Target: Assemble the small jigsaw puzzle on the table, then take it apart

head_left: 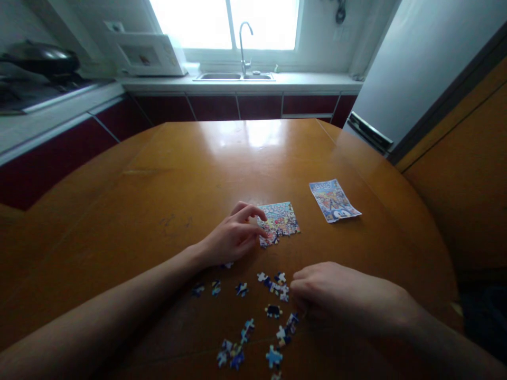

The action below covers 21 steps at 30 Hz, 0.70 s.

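Observation:
A partly assembled jigsaw puzzle [283,217] lies on the wooden table, its lower edge ragged. My left hand [240,232] rests at the puzzle's left side, fingers apart and bent, the tips touching its left edge. Closer to me, my right hand [336,290] is low over the table with its fingers curled under; whatever they may pinch is hidden. Beside that hand lies a cluster of loose puzzle pieces [279,287]. A dark piece [273,311], a light-blue piece [274,357] and several others are scattered between my forearms.
A printed picture sheet [334,200] lies to the right of the puzzle, its corner slightly lifted. Past the table [190,174] are a counter with a sink [219,77], a wok [43,57] on the stove at left, and a fridge [420,68] at right.

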Motion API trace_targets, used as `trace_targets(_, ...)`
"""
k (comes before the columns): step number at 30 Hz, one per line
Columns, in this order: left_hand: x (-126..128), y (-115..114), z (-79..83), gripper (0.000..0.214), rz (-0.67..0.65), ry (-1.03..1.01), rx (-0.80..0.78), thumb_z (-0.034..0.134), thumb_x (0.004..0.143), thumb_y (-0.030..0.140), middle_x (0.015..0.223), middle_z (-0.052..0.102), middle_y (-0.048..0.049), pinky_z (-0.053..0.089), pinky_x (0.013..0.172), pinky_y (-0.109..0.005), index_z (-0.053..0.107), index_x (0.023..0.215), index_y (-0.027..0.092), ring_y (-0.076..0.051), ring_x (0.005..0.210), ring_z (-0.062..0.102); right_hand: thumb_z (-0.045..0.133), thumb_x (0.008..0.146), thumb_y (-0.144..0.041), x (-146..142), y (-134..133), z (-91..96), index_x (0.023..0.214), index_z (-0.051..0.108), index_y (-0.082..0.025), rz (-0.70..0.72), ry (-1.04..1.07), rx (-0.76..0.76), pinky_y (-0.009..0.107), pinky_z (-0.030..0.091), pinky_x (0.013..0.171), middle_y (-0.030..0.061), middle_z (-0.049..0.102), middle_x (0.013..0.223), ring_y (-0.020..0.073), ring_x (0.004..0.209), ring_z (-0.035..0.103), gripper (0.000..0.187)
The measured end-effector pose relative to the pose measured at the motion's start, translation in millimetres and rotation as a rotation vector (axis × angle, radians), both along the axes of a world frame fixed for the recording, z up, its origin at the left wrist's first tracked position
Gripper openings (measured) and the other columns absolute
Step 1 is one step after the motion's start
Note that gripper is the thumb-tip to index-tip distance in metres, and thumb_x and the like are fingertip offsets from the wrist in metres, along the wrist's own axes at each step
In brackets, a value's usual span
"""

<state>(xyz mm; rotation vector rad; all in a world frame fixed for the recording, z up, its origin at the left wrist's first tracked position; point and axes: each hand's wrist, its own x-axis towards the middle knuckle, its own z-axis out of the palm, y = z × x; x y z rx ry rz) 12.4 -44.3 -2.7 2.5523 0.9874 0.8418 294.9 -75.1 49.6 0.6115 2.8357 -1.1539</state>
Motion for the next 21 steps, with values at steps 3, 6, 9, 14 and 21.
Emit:
trace_targets(3,0.5,-0.2,0.3,0.03,-0.003,0.001,-0.003,0.057,0.089,0.011,0.114,0.06,-0.005,0.048,0.095,-0.041,0.075,0.103,0.031,-0.022,0.106,0.047,0.06,0.079,-0.003,0.4,13.3,4.3,0.073,0.061,-0.02,-0.026,0.005,-0.081,0.023,0.041,0.061,-0.0026,0.064,0.074,0.0115,0.064,0.053,0.018)
trace_targets(6,1.4,-0.6,1.2,0.029,-0.008,0.003,-0.013,0.057,0.09,0.012,0.114,0.06,-0.0051,0.048,0.096,-0.042,0.075,0.103,0.03,-0.023,0.106,0.047,0.058,0.08,-0.003,-1.3,28.8,2.1,0.078,0.064,-0.019,-0.107,0.092,-0.087,0.023,0.043,0.066,-0.001,0.065,0.08,0.0124,0.071,0.056,0.018)
trace_targets(9,1.6,-0.7,1.3,0.029,-0.009,0.0,-0.006,0.057,0.09,0.012,0.113,0.061,-0.0051,0.047,0.095,-0.042,0.075,0.102,0.03,-0.023,0.106,0.048,0.056,0.084,-0.005,-5.1,41.0,-9.9,0.082,0.066,-0.019,-0.242,0.221,-0.085,0.024,0.046,0.068,-0.0001,0.064,0.083,0.0127,0.074,0.057,0.017)
trace_targets(14,1.0,-1.0,0.5,0.028,-0.028,0.026,-0.001,0.058,0.09,0.012,0.116,0.06,-0.0055,0.045,0.099,-0.043,0.075,0.104,0.03,-0.023,0.109,0.047,0.056,0.088,-0.007,-16.4,48.5,-34.2,0.087,0.07,-0.018,-0.434,0.405,-0.024,0.028,0.049,0.074,0.0022,0.066,0.086,0.0147,0.081,0.061,0.018)
trace_targets(21,2.5,-2.0,1.0,0.035,-0.064,0.087,-0.003,0.061,0.088,0.011,0.125,0.057,-0.0053,0.042,0.107,-0.046,0.072,0.114,0.032,-0.025,0.118,0.044,0.057,0.089,-0.007,-35.7,45.9,-49.9,0.087,0.069,-0.019,-0.527,0.535,0.118,0.031,0.049,0.078,0.0033,0.068,0.089,0.0157,0.084,0.062,0.017)
